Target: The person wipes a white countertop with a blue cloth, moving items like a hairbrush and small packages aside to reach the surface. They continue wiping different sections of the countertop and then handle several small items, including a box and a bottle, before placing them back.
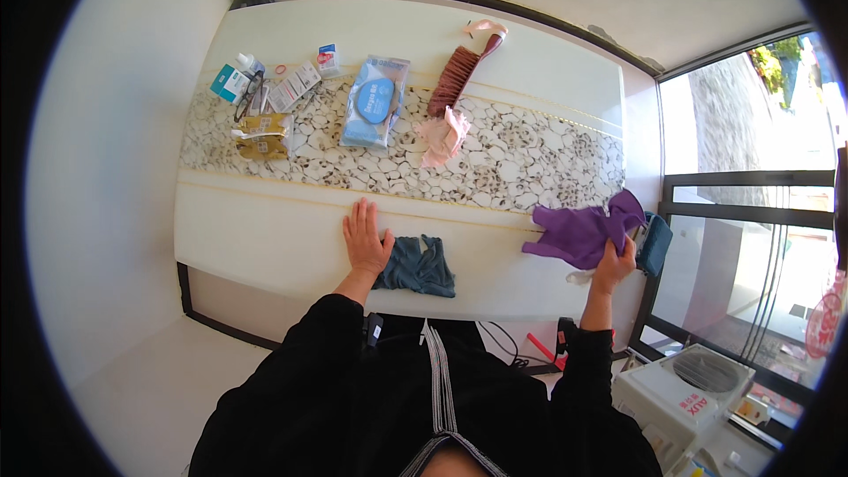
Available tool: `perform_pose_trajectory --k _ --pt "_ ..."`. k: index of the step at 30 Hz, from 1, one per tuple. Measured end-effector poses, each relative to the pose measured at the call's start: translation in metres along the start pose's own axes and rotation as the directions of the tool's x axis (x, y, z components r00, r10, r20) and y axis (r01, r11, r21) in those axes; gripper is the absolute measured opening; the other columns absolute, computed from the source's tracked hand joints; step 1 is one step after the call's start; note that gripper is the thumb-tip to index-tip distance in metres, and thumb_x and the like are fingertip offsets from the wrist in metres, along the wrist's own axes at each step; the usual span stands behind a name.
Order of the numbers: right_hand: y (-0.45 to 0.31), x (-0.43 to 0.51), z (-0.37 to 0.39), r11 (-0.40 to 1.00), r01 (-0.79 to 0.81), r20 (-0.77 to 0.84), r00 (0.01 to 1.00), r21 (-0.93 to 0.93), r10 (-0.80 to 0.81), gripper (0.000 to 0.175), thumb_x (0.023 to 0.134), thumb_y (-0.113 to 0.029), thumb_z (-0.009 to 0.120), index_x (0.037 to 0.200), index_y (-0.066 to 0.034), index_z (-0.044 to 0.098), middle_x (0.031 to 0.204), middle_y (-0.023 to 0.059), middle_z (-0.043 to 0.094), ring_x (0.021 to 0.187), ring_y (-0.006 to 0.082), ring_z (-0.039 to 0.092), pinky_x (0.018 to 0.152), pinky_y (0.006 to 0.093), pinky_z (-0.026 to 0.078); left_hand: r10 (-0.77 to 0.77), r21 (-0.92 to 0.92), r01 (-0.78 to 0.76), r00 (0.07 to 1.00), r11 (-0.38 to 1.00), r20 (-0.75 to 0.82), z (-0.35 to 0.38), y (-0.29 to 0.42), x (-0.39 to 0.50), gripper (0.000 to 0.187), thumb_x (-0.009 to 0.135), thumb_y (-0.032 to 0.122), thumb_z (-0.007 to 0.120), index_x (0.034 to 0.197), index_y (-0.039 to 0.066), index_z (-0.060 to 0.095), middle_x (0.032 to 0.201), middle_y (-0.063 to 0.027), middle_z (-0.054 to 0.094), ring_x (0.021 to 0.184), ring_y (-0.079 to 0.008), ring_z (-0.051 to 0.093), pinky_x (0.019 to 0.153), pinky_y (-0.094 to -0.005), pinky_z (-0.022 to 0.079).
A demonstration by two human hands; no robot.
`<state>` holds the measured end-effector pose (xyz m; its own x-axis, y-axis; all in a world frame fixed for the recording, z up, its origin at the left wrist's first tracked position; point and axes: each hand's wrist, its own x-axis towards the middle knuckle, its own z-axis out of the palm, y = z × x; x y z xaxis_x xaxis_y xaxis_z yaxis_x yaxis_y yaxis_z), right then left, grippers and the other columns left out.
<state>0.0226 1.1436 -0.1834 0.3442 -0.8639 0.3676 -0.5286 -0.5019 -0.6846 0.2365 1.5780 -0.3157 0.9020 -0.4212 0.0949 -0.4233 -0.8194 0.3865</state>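
Before me a purple cloth garment [576,232] lies partly spread over the right end of the table, its right end bunched up. My right hand [615,266] grips its lower right part between thumb and fingers. Flat on the white tabletop rests my left hand [364,238], fingers apart, with nothing in it. Just right of that hand, by the thumb, lies a crumpled blue-grey cloth [419,268]. A white scrap [580,277] shows under the purple cloth's lower edge. Beside my right hand, at the table's end, is a dark teal object [654,245].
Farther back on the table [265,225] are a bristle brush [457,76], a pink cloth [445,138], a blue wipes pack [375,101], a gold packet [263,136], small boxes [230,83], a bottle [250,63] and glasses [248,96]. Windows and an air-conditioner unit [686,384] are at right.
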Motion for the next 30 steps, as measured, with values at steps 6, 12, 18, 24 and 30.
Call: perform_pose_trajectory --k 6,12,18,24,30 --pt "0.076 -0.067 -0.021 0.884 0.038 0.322 0.938 -0.465 0.129 0.034 0.077 -0.012 0.07 0.109 -0.002 0.067 0.1 0.0197 0.067 0.095 0.0413 0.064 0.087 0.0457 0.05 -0.009 -0.002 0.009 1.0 1.0 0.006 0.0 0.001 0.001 0.07 0.086 0.032 0.059 0.148 0.006 0.037 0.157 -0.0143 0.031 0.146 -0.0334 0.026 0.118 -0.0549 0.017" --pt "0.05 -0.059 -0.019 0.727 -0.031 0.448 0.769 -0.686 0.456 0.068 0.065 -0.046 0.083 0.112 0.0015 0.068 0.105 0.0236 0.07 0.104 0.0382 0.066 0.091 0.046 0.051 -0.017 -0.01 0.017 1.0 1.0 0.013 -0.003 0.001 0.002 0.071 0.085 0.031 0.06 0.147 0.007 0.037 0.157 -0.0134 0.031 0.146 -0.0334 0.026 0.118 -0.0548 0.017" --pt "-0.059 0.005 0.004 0.644 0.302 0.676 0.565 -0.703 0.473 0.054 0.072 -0.045 0.08 0.102 0.0001 0.073 0.105 0.0213 0.069 0.102 0.0356 0.065 0.086 0.0415 0.052 -0.022 -0.021 0.023 1.0 1.0 0.013 -0.003 0.001 0.001 0.072 0.084 0.031 0.061 0.147 0.007 0.037 0.157 -0.0134 0.032 0.146 -0.0334 0.027 0.117 -0.055 0.017" --pt "-0.152 -0.026 0.184 0.914 0.389 0.736 0.583 0.118 -0.343 0.058 0.078 -0.03 0.079 0.125 -0.0006 0.06 0.122 0.0189 0.059 0.105 0.0387 0.061 0.088 0.0434 0.05 -0.023 -0.022 0.024 1.0 0.999 0.012 -0.004 0.001 0.003 0.071 0.084 0.031 0.06 0.147 0.007 0.038 0.156 -0.0138 0.033 0.145 -0.0342 0.028 0.117 -0.0554 0.018" --pt "-0.189 -0.066 0.296 0.943 0.332 0.756 0.617 0.003 -0.219 0.037 0.08 -0.016 0.071 0.112 -0.0073 0.054 0.114 0.018 0.054 0.095 0.041 0.062 0.077 0.0491 0.053 -0.028 -0.032 0.029 0.999 0.999 0.028 -0.006 0.002 0.002 0.071 0.084 0.031 0.06 0.147 0.007 0.038 0.156 -0.0141 0.033 0.145 -0.0342 0.028 0.117 -0.0553 0.017"
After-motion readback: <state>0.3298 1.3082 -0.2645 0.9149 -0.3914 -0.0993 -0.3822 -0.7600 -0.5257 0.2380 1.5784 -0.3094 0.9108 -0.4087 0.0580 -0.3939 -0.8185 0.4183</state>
